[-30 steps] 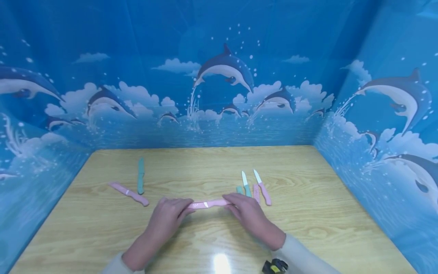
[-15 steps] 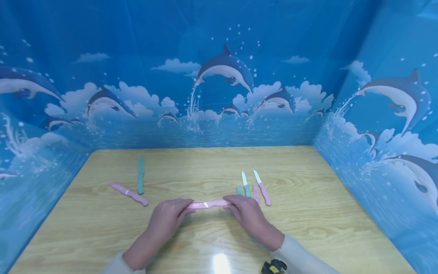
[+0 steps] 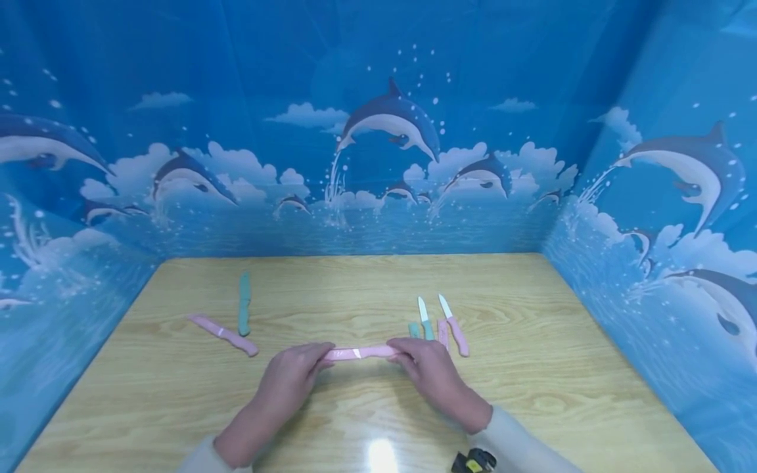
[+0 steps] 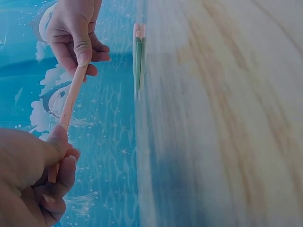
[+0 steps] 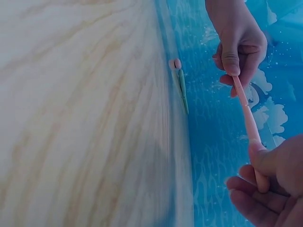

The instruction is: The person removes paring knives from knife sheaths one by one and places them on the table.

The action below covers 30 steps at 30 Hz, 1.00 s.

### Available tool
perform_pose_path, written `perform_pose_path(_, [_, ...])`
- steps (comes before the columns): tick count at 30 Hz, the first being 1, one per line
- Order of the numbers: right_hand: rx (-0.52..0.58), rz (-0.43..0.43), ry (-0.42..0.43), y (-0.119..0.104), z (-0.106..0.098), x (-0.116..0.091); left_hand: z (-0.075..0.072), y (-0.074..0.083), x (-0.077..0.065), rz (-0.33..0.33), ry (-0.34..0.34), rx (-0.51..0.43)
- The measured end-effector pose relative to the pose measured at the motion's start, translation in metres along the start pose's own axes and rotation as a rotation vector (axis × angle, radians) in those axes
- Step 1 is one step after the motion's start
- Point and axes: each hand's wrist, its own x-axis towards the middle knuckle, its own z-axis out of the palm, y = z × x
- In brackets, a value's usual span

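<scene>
A pink knife with its blade in a pink sheath (image 3: 343, 355) spans the space between both hands, raised over the table. My left hand (image 3: 290, 378) pinches the sheath end between thumb and fingers. At the other end, my right hand (image 3: 434, 374) grips the pink handle (image 3: 378, 351). A narrow white band of blade shows where sheath and handle meet. In the left wrist view the knife (image 4: 71, 101) slants between the two thumbs. The right wrist view shows the handle (image 5: 251, 123) running into the curled right fingers.
On the left lie a green sheathed knife (image 3: 244, 305) and a pink sheathed knife (image 3: 223, 333). To the right are a bare green-handled knife (image 3: 423, 312), a bare pink-handled knife (image 3: 454, 325), a green sheath (image 3: 413, 329) and a pink sheath (image 3: 442, 333). Dolphin-printed curtains (image 3: 355, 230) border the table.
</scene>
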Motion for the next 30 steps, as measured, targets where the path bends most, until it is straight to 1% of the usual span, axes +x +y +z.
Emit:
perform_pose_path(3, [-0.007,-0.016,0.010,0.0010,-0.0003,0.0008,-0.0001,0.0014,0.0000,-0.023,-0.010,0.001])
perform_pose_path(6, [-0.022,-0.040,0.028,0.0027,-0.0013,0.0022,-0.0005,0.0022,0.0004,-0.030,-0.028,-0.002])
perform_pose_path(10, [-0.023,-0.064,0.031,0.0043,-0.0025,0.0030,-0.0018,0.0024,0.0005,-0.022,-0.046,-0.007])
perform_pose_path(13, [-0.017,-0.073,0.027,0.0053,-0.0025,0.0028,-0.0025,0.0013,0.0007,-0.004,-0.040,-0.015])
perform_pose_path(16, [-0.006,-0.061,0.022,0.0057,-0.0020,0.0020,-0.0030,0.0004,0.0011,0.007,-0.034,-0.015])
perform_pose_path(18, [0.003,-0.045,0.017,0.0055,-0.0016,0.0013,-0.0033,0.0003,0.0010,-0.002,-0.040,-0.011])
perform_pose_path(22, [0.024,-0.008,0.009,0.0032,-0.0010,0.0004,-0.0036,0.0015,0.0003,-0.058,-0.069,0.002])
perform_pose_path(25, [0.033,0.000,0.007,0.0016,-0.0009,0.0007,-0.0035,0.0023,0.0000,-0.093,-0.080,0.009])
perform_pose_path(27, [0.031,-0.017,0.013,0.0019,-0.0009,0.0012,-0.0036,0.0026,0.0001,-0.095,-0.076,0.006])
perform_pose_path(30, [0.014,-0.055,0.026,0.0037,-0.0014,0.0021,-0.0041,0.0026,-0.0002,-0.077,-0.065,0.003])
